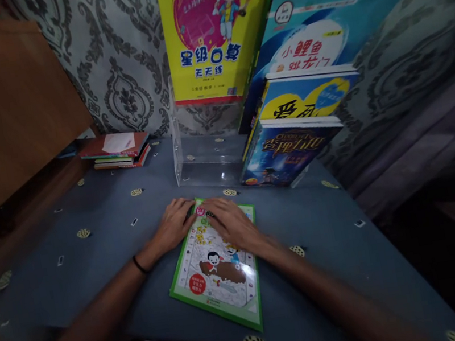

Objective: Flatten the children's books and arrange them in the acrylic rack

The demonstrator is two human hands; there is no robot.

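A green-bordered children's book (pixel 222 275) lies flat on the table, its cover showing cartoon figures and a red circle. My left hand (pixel 174 225) rests at the book's upper left edge, fingers stretched forward and close together, with a dark band on the wrist. Across the upper part of the cover lies my right hand (pixel 233 221), palm down and fingers extended over the title, which is partly hidden. Neither hand lifts the book.
Behind the book stands a clear acrylic rack (pixel 210 170). Several upright books (pixel 293 148) fill its right side, and a yellow workbook (pixel 208 75) stands farther back. A small book stack (pixel 121 153) sits at the back left of the patterned blue-grey tablecloth (pixel 109 270). A brown wooden panel (pixel 4 96) flanks the left.
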